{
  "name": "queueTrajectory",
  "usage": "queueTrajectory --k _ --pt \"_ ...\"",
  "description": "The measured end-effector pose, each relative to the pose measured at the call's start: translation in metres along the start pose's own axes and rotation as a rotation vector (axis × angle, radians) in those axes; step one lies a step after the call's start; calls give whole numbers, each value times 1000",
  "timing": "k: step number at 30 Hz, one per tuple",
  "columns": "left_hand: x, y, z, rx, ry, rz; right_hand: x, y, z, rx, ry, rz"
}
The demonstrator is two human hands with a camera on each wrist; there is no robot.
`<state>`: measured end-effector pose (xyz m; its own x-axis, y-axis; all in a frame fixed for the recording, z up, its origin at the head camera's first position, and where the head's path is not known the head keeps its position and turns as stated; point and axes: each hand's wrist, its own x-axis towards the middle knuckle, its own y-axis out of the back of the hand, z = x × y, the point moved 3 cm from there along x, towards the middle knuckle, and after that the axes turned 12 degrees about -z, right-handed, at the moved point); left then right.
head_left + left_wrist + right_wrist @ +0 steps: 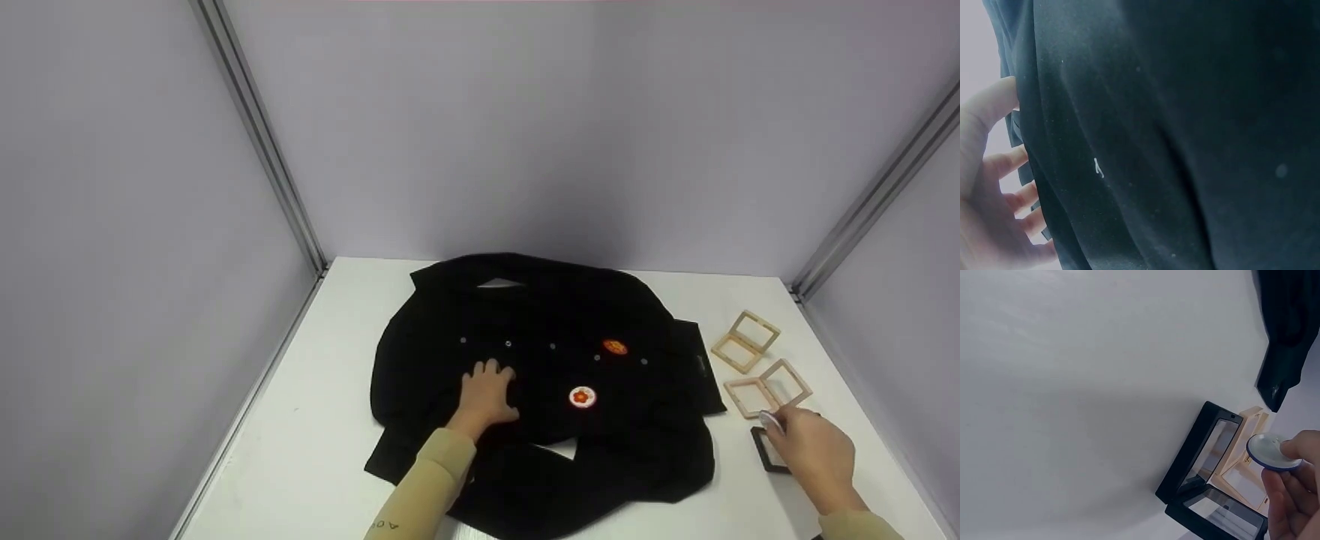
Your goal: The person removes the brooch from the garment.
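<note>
A black buttoned jacket (525,450) lies spread on the table, with several small round buttons in a row along its front. Two badges sit on it: a white round badge (583,397) with an orange-red flower and a red-orange badge (615,346). My left hand (486,394) rests on the jacket with its fingers spread; in the left wrist view its fingertips touch the dark cloth (1100,140). Between thumb and fingers, my right hand (817,446) pinches a round badge (1269,451), pale with a blue rim, over the display cases at the right.
Two light wooden-framed cases (736,354) (746,396) stand open right of the jacket. A black-framed case (1190,461) stands open below the right hand, partly hidden by it in the head view. Grey wall panels (525,135) border the white table (300,420).
</note>
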<state>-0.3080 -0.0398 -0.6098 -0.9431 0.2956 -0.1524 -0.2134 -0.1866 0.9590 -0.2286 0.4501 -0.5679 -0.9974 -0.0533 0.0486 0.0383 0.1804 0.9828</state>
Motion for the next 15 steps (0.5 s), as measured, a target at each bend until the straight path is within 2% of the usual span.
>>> queueTrajectory --k 6,10,15 --pt "3 -1 -1 2 3 8 -1 -3 -8 -101 88 108" --pt "2 -1 -1 -4 -3 17 -2 -2 -8 -134 96 119" --pt "1 -1 -1 -14 -10 20 -2 -4 -5 -168 86 81"
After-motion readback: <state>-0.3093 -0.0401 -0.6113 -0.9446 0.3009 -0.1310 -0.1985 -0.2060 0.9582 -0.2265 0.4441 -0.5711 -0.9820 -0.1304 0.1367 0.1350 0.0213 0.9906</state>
